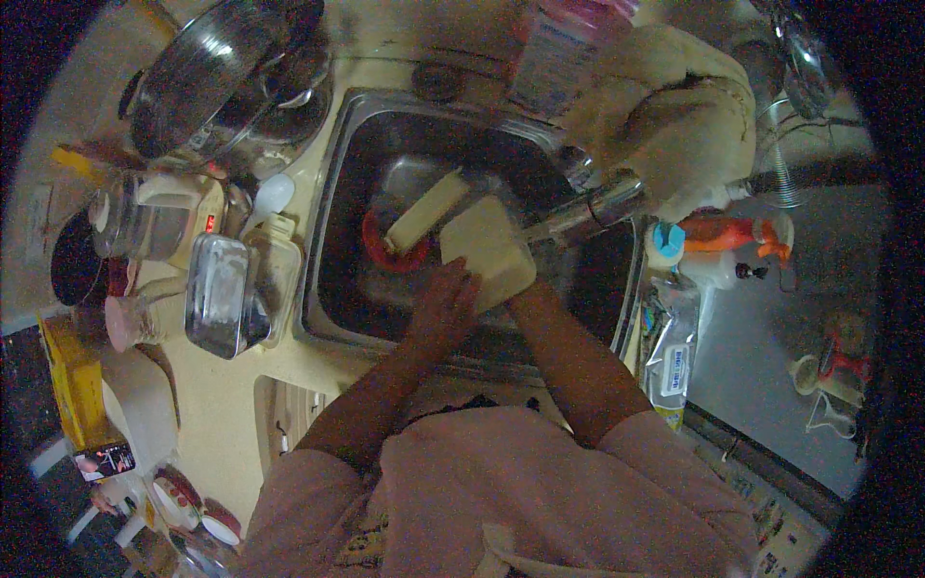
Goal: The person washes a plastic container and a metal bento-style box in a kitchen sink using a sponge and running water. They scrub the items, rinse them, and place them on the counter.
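Over a dark metal sink (329, 253), a pale, roughly square plastic container or lid (491, 249) is tilted under the metal faucet (596, 209). My right hand (522, 289) grips its lower right edge; most of those fingers are hidden behind it. My left hand (448, 296) touches its lower left part with the fingertips; whether a sponge is under them, I cannot tell. Beyond the left hand, a pale rectangular piece (428, 209) leans across a red round dish (376, 242) in the sink. A clear container seems to lie around them.
Left of the sink stand a rectangular metal-looking container (217, 289), a pale lid (285, 264), a white spoon (274, 193) and a glass jar (155, 217). Large metal pots (209, 72) are behind. At right are a cloth (694, 123), an orange bottle (723, 235) and a silver packet (668, 347).
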Tool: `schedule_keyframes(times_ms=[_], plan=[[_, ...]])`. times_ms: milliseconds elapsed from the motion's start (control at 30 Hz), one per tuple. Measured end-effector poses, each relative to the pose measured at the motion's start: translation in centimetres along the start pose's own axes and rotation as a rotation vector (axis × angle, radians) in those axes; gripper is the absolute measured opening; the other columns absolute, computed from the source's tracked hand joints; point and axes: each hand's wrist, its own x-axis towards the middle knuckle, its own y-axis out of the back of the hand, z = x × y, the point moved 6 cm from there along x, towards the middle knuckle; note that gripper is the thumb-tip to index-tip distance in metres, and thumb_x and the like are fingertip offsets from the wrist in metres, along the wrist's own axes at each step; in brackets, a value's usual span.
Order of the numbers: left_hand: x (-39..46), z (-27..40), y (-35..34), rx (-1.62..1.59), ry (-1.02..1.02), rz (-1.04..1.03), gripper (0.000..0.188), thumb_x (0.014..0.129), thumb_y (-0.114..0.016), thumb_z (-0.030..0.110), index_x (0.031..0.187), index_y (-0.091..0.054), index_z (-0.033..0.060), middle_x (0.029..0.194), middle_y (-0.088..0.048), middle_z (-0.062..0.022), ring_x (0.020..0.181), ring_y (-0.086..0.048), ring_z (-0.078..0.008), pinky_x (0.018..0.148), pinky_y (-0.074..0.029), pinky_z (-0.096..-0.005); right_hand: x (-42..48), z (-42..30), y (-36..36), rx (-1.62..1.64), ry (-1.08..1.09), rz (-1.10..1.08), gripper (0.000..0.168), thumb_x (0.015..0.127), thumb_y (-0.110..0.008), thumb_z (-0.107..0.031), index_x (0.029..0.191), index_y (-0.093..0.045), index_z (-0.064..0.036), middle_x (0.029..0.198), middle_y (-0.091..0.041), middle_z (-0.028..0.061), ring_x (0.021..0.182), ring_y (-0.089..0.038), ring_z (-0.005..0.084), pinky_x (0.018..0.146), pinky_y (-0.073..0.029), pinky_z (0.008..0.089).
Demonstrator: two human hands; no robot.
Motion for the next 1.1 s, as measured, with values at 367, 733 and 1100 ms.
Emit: schedule_keyframes(times_ms=[367,733,1100], plan=[[4.6,-0.2,0.6,-0.312,0.758,-0.103,0.077,0.085,-0.068,0.013,0.151,-0.031,-0.0016,0.148,-0.045,-0.0272,0.131,-0.053,-0.0439,0.109,-0.045,-0.0545,-0.3,1.8,0.4,-0.308,-0.099,-0.081,0.058,0.095,-0.068,-0.044,0.139,-0.057,-0.007,0.126,-0.066,0.0215,0.114,-0.065,0.0424,0.100,-0.052,0.0526],[1.1,-7.3,-4.3,-1.660,1.258,0.236,0.069,0.086,-0.051,0.004,0.153,-0.036,0.0115,0.145,-0.052,-0.0160,0.126,-0.060,-0.0369,0.092,-0.061,-0.0550,-6.5,-5.7,9.7,-0.702,-0.043,0.406,0.059,0.093,-0.071,-0.043,0.137,-0.059,-0.006,0.122,-0.068,0.0212,0.110,-0.067,0.0418,0.100,-0.053,0.0506],[-4.7,-8.5,-8.9,-1.810,1.629,-0.102,0.050,0.094,-0.055,0.022,0.141,-0.049,0.0071,0.136,-0.056,-0.0151,0.120,-0.060,-0.0331,0.094,-0.056,-0.0535,-10.1,-5.5,11.1,0.438,-0.326,-0.097,0.059,0.096,-0.066,-0.046,0.143,-0.054,-0.014,0.125,-0.068,0.0070,0.110,-0.067,0.0294,0.088,-0.056,0.0475]])
